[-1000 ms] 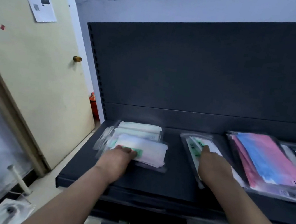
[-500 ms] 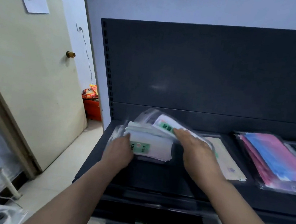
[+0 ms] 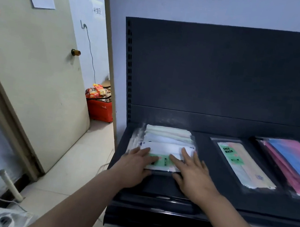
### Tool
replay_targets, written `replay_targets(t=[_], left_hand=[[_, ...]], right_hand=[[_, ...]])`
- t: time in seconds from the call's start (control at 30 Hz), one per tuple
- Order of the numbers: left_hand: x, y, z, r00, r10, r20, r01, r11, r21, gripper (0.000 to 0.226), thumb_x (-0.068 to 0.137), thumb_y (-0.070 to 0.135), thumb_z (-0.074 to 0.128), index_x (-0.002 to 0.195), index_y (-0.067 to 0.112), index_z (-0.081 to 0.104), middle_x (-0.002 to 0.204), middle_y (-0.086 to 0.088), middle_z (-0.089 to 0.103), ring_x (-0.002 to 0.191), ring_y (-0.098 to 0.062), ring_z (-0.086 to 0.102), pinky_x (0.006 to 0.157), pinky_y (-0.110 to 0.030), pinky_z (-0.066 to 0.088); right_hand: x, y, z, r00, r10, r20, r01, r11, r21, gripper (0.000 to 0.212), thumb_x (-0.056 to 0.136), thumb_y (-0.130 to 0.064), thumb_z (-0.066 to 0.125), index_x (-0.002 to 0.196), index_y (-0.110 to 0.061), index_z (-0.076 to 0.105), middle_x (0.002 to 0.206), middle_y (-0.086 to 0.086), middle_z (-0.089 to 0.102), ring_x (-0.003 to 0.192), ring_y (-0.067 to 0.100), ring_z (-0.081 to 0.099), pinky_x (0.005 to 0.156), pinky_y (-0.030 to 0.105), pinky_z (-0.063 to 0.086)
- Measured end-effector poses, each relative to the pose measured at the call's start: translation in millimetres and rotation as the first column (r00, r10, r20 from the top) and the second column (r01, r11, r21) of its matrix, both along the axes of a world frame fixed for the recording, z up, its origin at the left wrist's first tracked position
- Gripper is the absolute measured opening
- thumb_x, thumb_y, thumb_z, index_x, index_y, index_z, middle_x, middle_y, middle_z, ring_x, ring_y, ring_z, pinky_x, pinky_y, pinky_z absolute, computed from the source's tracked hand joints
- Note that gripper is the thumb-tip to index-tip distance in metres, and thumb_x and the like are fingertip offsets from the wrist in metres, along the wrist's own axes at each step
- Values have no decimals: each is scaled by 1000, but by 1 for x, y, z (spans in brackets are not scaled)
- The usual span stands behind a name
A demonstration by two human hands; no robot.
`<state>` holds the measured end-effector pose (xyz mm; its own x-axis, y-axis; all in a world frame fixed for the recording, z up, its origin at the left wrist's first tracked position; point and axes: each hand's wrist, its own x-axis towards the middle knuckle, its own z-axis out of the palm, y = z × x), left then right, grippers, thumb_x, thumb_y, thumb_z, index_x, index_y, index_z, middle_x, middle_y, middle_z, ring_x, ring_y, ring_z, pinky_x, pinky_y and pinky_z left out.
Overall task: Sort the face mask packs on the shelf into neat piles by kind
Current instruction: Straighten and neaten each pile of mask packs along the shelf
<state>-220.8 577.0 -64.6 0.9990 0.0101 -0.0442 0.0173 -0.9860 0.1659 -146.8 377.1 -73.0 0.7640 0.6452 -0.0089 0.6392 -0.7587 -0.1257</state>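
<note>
Head view: the pile of white-and-green face mask packs (image 3: pixel 168 140) sits at the left end of the dark shelf (image 3: pixel 201 194), long axis running left to right. The left hand (image 3: pixel 135 163) and right hand (image 3: pixel 193 172) press flat on the top pack, each grip wide with fingers straight, clasping nothing. To the right, apart, a single "FACE MASK" pack (image 3: pixel 248 168) lies angled from back-left to front-right.

Both bare arms reached forward from the bottom of the view, angled slightly towards each other. The left hand (image 3: pixel 135 162) lay palm down, fingers straight and a little spread, pointing up and to the right. The right hand (image 3: pixel 192 171) lay flat just beside it, fingers straight and splayed
</note>
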Motion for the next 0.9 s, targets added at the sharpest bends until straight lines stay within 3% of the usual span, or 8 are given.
replay_targets(t=[0.1, 0.23, 0.37, 0.5, 0.6, 0.7, 0.8, 0.9], left_hand=[[5, -1, -6, 1000, 2, -11, -2, 999, 45, 57, 99, 29, 43, 149, 43, 21, 162, 0, 11, 149, -30, 8, 119, -52, 14], [10, -7, 0, 999, 28, -16, -28, 999, 33, 60, 95, 19, 44, 148, 38, 23, 161, -2, 12, 148, -32, 8, 117, -57, 15], [26, -25, 7, 991, 17, 131, -23, 999, 40, 56, 96, 21, 47, 147, 31, 27, 161, -2, 15, 148, -27, 11, 117, -53, 19], [48, -70, 9, 989, -66, 132, 66, 998, 6, 48, 96, 21, 47, 143, 26, 39, 158, 0, 26, 146, -21, 19, 118, -45, 21], [72, -110, 7, 980, -114, 165, 121, 992, -32, 48, 93, 19, 49, 141, 22, 44, 153, -1, 36, 141, -19, 30, 116, -35, 25], [93, -142, 6, 977, -116, 178, 130, 989, -68, 48, 94, 20, 51, 141, 20, 44, 153, -1, 35, 140, -18, 31, 116, -27, 22], [105, -164, 5, 977, -71, 199, 92, 991, -95, 50, 96, 18, 48, 145, 18, 38, 154, -3, 33, 141, -18, 30, 114, -23, 19], [103, -170, 10, 942, 144, 303, -76, 971, -225, 56, 96, 9, 42, 149, 16, 26, 153, -3, 34, 139, -18, 32, 110, -24, 24]], right_hand=[[-4, 4, -3, 993, -93, -73, 91, 995, -28, 51, 100, -33, 36, 147, -41, 18, 160, 1, 3, 145, 38, 1, 116, 49, 18], [-3, 6, -1, 992, -109, -62, 112, 992, 58, 50, 99, -38, 38, 147, -40, 23, 160, 0, 9, 146, 36, 4, 117, 48, 15], [13, -20, 8, 970, -242, 32, 232, 954, 189, 50, 98, -39, 41, 146, -33, 30, 159, 2, 18, 148, 28, 6, 118, 44, 13], [46, -76, 9, 903, -428, 46, 428, 904, 19, 64, 91, -49, 49, 146, -24, 27, 158, 9, 17, 146, 39, 5, 118, 49, 14], [67, -111, 9, 880, -475, -10, 473, 878, -78, 80, 84, -60, 54, 144, -15, 27, 148, 16, 31, 139, 41, 23, 112, 43, 29], [81, -127, 8, 888, -451, -92, 439, 890, -124, 63, 92, -36, 51, 143, -8, 26, 132, 17, 47, 122, 34, 45, 97, 38, 42], [88, -134, 10, 919, -394, 4, 389, 906, -166, 56, 92, -3, 38, 145, -2, 21, 128, 20, 53, 117, 35, 52, 92, 40, 45], [93, -146, 20, 941, -334, 53, 336, 940, -53, 49, 89, 3, 36, 137, -8, 33, 121, 15, 60, 107, 34, 60, 84, 38, 48]])
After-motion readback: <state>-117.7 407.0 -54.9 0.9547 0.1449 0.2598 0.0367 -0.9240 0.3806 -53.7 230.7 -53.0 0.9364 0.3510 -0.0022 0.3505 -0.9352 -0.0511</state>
